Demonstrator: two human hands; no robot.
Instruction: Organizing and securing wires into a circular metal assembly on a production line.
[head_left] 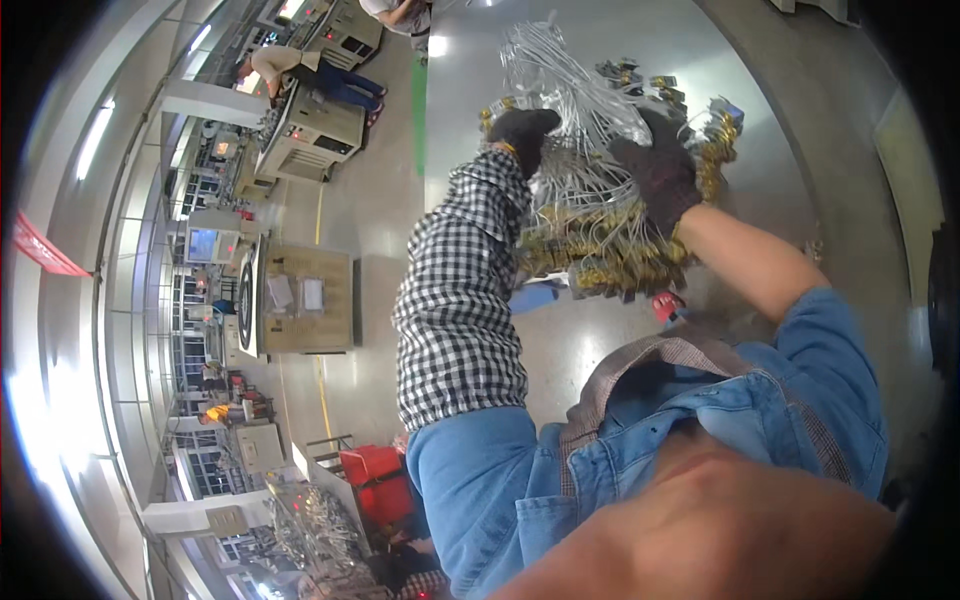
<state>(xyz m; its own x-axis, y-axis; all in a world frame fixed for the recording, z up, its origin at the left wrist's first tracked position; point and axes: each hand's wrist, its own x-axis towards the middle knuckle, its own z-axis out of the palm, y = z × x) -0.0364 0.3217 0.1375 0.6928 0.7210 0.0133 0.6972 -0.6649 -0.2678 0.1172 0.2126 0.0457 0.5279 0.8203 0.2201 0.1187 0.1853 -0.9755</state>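
Observation:
A large bundle of grey-white cables (570, 90) with yellowish connectors (600, 240) at its ends lies on a metal table (465, 60). Both my hands wear dark gloves. My left hand (525, 132), below a black-and-white checked sleeve, is closed on the bundle's left side. From the right, my right hand (660, 170) grips the cables, its thumb and fingers parted around some strands. The undersides of both hands are hidden. More connectors (718, 145) fan out beside my right hand, and a few small dark ones (622, 73) lie beyond it.
The table's curved edge runs down the right side. A red and blue object (668, 306) is close to my body, below the connectors. At left are a wooden-sided workbench (310, 300), a red bin (378, 483) and machines (312, 135) with a person (285, 65) bending over one.

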